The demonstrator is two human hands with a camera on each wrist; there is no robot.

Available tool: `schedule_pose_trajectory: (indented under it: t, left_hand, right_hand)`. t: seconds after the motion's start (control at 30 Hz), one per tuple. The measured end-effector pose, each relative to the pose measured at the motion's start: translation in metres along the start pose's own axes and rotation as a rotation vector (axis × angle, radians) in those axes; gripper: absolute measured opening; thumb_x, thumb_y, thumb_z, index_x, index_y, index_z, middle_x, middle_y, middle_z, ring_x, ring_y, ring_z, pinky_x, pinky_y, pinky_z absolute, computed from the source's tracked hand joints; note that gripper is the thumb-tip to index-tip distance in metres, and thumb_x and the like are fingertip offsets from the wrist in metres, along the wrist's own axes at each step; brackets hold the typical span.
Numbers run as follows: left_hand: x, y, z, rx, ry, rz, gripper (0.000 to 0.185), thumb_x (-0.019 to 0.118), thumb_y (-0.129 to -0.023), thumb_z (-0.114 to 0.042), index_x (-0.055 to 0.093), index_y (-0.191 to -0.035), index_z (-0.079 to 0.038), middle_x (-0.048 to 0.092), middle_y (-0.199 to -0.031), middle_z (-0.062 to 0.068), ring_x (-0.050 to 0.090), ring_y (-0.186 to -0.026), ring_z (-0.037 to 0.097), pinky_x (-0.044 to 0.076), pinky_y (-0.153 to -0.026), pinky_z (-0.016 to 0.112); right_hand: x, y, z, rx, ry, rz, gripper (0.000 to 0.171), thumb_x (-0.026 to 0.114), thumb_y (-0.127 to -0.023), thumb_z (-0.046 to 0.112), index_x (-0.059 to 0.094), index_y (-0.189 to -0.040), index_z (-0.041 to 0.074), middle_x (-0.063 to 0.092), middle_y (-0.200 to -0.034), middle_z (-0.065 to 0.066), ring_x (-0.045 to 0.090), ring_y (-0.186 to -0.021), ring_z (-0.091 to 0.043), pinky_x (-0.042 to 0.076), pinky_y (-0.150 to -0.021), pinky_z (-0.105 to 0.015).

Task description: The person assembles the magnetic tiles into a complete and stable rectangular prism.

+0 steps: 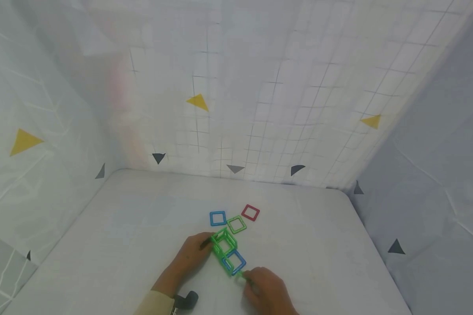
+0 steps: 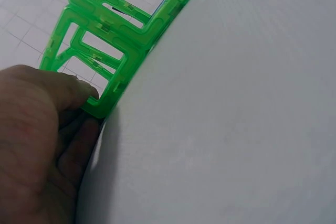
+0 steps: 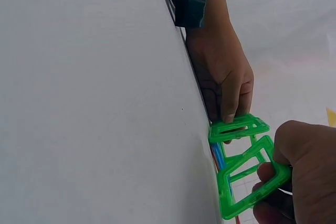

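Square magnetic tile frames make up a green structure (image 1: 218,250) on the table, with a box-like part at its far end. A blue square tile (image 1: 242,257) adjoins its near end; I cannot tell how it is joined. My left hand (image 1: 193,252) pinches the structure's far left side between thumb and fingers, with the thumb on the green frame (image 2: 122,80) in the left wrist view. My right hand (image 1: 268,286) grips one green square tile (image 3: 224,192) by its edge, tilted close to the structure's near end. Whether that tile touches the structure is unclear.
Beyond the structure lie three loose square tiles: one blue (image 1: 218,212), one green (image 1: 243,222) and one red (image 1: 253,208). White sheeting (image 1: 260,87) with grid lines and coloured triangles walls the back and sides of the white table (image 1: 319,245).
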State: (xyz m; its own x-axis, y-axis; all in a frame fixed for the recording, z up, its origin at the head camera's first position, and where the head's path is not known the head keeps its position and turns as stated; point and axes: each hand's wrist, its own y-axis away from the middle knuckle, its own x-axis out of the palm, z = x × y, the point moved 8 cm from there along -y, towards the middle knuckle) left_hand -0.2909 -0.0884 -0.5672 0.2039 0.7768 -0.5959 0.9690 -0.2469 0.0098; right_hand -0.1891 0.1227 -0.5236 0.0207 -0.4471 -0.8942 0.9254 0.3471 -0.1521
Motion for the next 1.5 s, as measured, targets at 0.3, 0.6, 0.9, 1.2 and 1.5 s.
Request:
schedule_pose_trajectory:
  t: [0.3, 0.6, 0.9, 1.2, 1.5]
  left_hand:
    - [0.0, 0.001, 0.0, 0.015, 0.006, -0.01, 0.034, 0.057, -0.101, -0.033, 0.061, -0.134, -0.027, 0.061, -0.137, -0.009, 0.051, -0.135, 0.02, 0.043, -0.112, 0.048]
    - [0.001, 0.001, 0.0, 0.012, 0.005, 0.0, 0.034, 0.057, -0.101, -0.032, 0.061, -0.135, -0.027, 0.06, -0.138, -0.007, 0.051, -0.136, 0.02, 0.042, -0.112, 0.048]
    - [0.001, 0.0, -0.004, 0.049, -0.014, -0.01, 0.035, 0.06, -0.1, -0.026, 0.062, -0.134, -0.021, 0.062, -0.137, -0.004, 0.053, -0.134, 0.021, 0.044, -0.111, 0.046]
    - [0.0, 0.0, -0.001, 0.025, -0.019, -0.006, 0.035, 0.058, -0.1, -0.029, 0.061, -0.135, -0.024, 0.061, -0.139, -0.006, 0.051, -0.135, 0.021, 0.043, -0.112, 0.047]
    - [0.0, 0.0, -0.001, 0.017, -0.019, 0.0, 0.035, 0.058, -0.101, -0.03, 0.061, -0.135, -0.024, 0.061, -0.138, -0.005, 0.051, -0.135, 0.021, 0.043, -0.112, 0.047]
  right_hand:
    - [-0.007, 0.004, -0.011, 0.035, 0.044, -0.186, 0.016, 0.077, -0.085, 0.023, 0.073, -0.1, 0.025, 0.068, -0.089, 0.018, 0.065, -0.085, -0.002, 0.06, -0.076, -0.027]
    - [-0.002, 0.005, -0.037, 0.172, -0.149, -0.126, 0.014, 0.075, -0.088, 0.025, 0.072, -0.101, 0.028, 0.068, -0.091, 0.021, 0.063, -0.083, 0.005, 0.058, -0.074, -0.022]
    - [-0.002, 0.009, -0.058, 0.273, -0.222, -0.142, 0.014, 0.078, -0.086, 0.027, 0.073, -0.099, 0.028, 0.07, -0.09, 0.02, 0.064, -0.083, 0.004, 0.058, -0.074, -0.02]
    - [-0.008, 0.009, -0.059, 0.359, -0.226, -0.17, 0.014, 0.078, -0.085, 0.025, 0.074, -0.098, 0.023, 0.073, -0.089, 0.013, 0.066, -0.082, 0.0, 0.059, -0.073, -0.022]
    - [-0.012, 0.009, -0.06, 0.432, -0.205, -0.167, 0.014, 0.077, -0.086, 0.027, 0.074, -0.098, 0.023, 0.073, -0.091, 0.012, 0.067, -0.084, -0.002, 0.061, -0.076, -0.029]
